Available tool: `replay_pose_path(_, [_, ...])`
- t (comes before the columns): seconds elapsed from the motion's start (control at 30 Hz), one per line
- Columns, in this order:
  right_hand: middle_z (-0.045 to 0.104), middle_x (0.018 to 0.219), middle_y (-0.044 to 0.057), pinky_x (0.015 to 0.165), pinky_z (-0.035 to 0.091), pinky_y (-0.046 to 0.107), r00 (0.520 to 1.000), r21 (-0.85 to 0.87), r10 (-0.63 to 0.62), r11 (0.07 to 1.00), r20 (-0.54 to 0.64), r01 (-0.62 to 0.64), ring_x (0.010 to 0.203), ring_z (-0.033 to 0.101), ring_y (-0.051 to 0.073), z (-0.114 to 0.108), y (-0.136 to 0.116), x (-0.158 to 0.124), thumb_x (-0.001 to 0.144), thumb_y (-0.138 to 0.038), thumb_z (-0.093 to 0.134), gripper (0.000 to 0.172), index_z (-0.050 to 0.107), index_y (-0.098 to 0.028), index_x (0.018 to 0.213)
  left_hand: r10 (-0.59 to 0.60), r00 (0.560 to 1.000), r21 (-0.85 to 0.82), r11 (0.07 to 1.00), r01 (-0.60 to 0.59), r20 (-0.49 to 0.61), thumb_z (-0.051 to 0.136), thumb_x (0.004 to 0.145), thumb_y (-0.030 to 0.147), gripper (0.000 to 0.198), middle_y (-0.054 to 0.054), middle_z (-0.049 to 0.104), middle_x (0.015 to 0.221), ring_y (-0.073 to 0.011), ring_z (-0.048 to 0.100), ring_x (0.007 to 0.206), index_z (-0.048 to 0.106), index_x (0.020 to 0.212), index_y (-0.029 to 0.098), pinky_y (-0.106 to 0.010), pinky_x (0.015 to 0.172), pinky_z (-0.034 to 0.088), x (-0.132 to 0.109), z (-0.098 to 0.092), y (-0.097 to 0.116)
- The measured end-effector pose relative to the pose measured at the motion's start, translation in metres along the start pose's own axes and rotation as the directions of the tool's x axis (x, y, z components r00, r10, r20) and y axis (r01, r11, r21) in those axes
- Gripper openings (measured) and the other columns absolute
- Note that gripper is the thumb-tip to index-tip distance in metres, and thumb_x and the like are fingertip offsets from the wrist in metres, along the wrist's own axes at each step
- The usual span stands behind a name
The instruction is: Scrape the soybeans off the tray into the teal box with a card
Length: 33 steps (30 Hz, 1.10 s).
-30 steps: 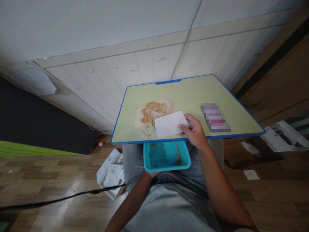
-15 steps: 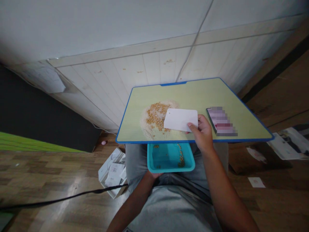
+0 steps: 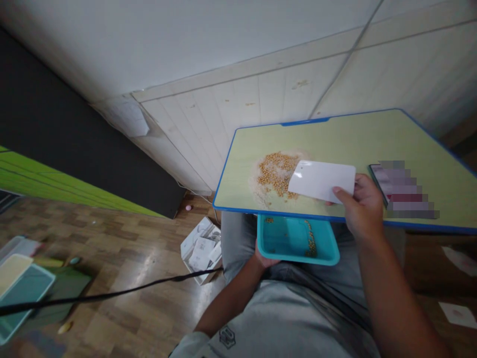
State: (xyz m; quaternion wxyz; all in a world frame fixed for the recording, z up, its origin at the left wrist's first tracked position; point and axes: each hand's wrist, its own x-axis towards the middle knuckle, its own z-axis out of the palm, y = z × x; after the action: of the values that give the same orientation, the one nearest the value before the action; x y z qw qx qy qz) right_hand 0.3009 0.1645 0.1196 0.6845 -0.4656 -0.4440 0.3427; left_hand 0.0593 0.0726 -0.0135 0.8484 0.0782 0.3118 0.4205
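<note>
My right hand (image 3: 365,205) pinches a white card (image 3: 323,180), thumb on top, at its right end. The card's left edge reaches over a pile of yellow beans, likely soybeans (image 3: 278,171), mixed with pale grains (image 3: 257,186) on a light green table (image 3: 335,134) with a blue rim. Below the table's near edge, over my lap, my left hand (image 3: 265,257) grips a turquoise plastic tray (image 3: 298,256) at its left near corner; most of its fingers are hidden under it. Some beans (image 3: 311,241) lie inside the tray, mainly along its right side.
A phone (image 3: 402,191), partly blurred out, lies on the table right of my hand. The wall (image 3: 208,119) stands behind the table. A white box with papers (image 3: 203,251) sits on the floor at left, a black strap (image 3: 149,287) crossing beside it. Further left are plastic bins (image 3: 33,288).
The camera view has swung left, so everything sits further right in the picture. Both hands keep their holds; the card stays over the right side of the pile, with little visible movement.
</note>
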Motion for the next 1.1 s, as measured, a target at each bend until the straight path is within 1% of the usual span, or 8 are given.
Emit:
replay_pose_path(0.03, [0.08,0.09,0.001,0.042,0.059,0.031,1.0,-0.001,-0.002,1.0,-0.003,0.002,0.073,0.073,0.025,0.0,0.0,0.0,0.074,-0.05,0.107,0.044,0.073,-0.03,0.095,-0.016,1.0,-0.011,1.0,0.016,-0.016,0.007,0.126,0.056,0.098,-0.009,0.092,0.14,-0.0346,0.084,0.138,0.102,0.113,0.033,-0.059,0.134,0.05,0.0,0.001,0.0])
replay_pose_path(0.1, [0.081,0.09,0.001,0.041,0.059,0.031,1.0,0.009,-0.004,1.0,-0.019,0.004,0.073,0.073,0.025,0.001,0.001,0.0,0.071,-0.05,0.107,0.046,0.073,-0.031,0.094,-0.017,1.0,-0.018,1.0,0.017,-0.002,0.016,0.125,0.065,0.091,-0.01,0.085,0.157,-0.0379,0.075,0.156,0.1,0.126,0.03,-0.059,0.135,0.048,-0.002,0.006,0.001])
replay_pose_path(0.23, [0.082,0.092,0.001,0.039,0.059,0.031,0.999,0.032,0.004,0.999,-0.04,-0.003,0.073,0.074,0.026,0.002,0.007,0.002,0.068,-0.048,0.106,0.045,0.073,-0.031,0.094,-0.064,0.988,0.044,0.997,0.058,0.141,0.02,0.119,0.082,0.09,-0.007,0.067,0.182,-0.0533,0.055,0.173,0.091,0.15,0.036,-0.082,0.136,0.036,-0.013,0.015,0.005])
replay_pose_path(0.4, [0.083,0.094,0.0,0.043,0.063,0.032,1.0,0.027,-0.009,1.0,-0.029,0.01,0.078,0.077,0.027,-0.001,0.017,0.004,0.069,-0.044,0.104,0.045,0.072,-0.03,0.098,-0.052,0.997,0.021,0.999,0.05,0.057,0.007,0.12,0.078,0.101,-0.009,0.073,0.176,-0.0559,0.057,0.17,0.098,0.129,0.035,-0.091,0.14,0.019,-0.026,0.021,0.006])
replay_pose_path(0.57, [0.083,0.096,0.002,0.046,0.063,0.033,0.999,0.012,-0.02,1.0,-0.032,0.021,0.08,0.078,0.028,0.0,0.018,0.007,0.068,-0.048,0.102,0.049,0.072,-0.03,0.102,-0.048,0.994,0.049,0.998,0.043,0.1,0.012,0.119,0.078,0.097,-0.013,0.07,0.178,-0.0597,0.055,0.17,0.093,0.143,0.033,-0.098,0.135,0.02,-0.023,0.018,0.005])
replay_pose_path(0.77, [0.082,0.102,0.004,0.056,0.068,0.035,0.992,0.014,-0.075,0.997,-0.105,0.077,0.083,0.078,0.027,0.004,0.01,-0.002,0.067,-0.049,0.102,0.057,0.067,-0.03,0.108,-0.015,0.969,0.088,0.996,-0.007,0.247,0.015,0.115,0.088,0.097,-0.012,0.059,0.189,-0.0613,0.041,0.179,0.086,0.157,0.037,-0.098,0.132,0.022,-0.018,0.011,0.002])
replay_pose_path(0.97, [0.079,0.132,0.006,0.064,0.076,0.042,0.958,-0.014,-0.142,0.99,-0.249,0.143,0.103,0.082,0.031,-0.008,-0.003,-0.026,0.074,-0.038,0.097,0.072,0.062,-0.035,0.137,-0.038,0.973,0.09,0.996,0.018,0.228,0.023,0.114,0.089,0.092,-0.01,0.06,0.188,-0.0598,0.045,0.178,0.087,0.156,0.039,-0.095,0.133,0.028,-0.009,-0.002,0.0])
replay_pose_path(1.1, [0.072,0.151,0.008,0.1,0.078,0.061,0.929,-0.127,-0.31,0.949,-0.201,0.289,0.132,0.078,0.038,-0.022,-0.011,-0.022,0.076,-0.029,0.092,0.071,0.066,-0.038,0.142,-0.086,0.973,0.022,0.996,0.083,0.213,0.024,0.116,0.086,0.09,-0.009,0.065,0.184,-0.053,0.048,0.178,0.089,0.153,0.036,-0.084,0.143,0.023,-0.006,0.004,0.002])
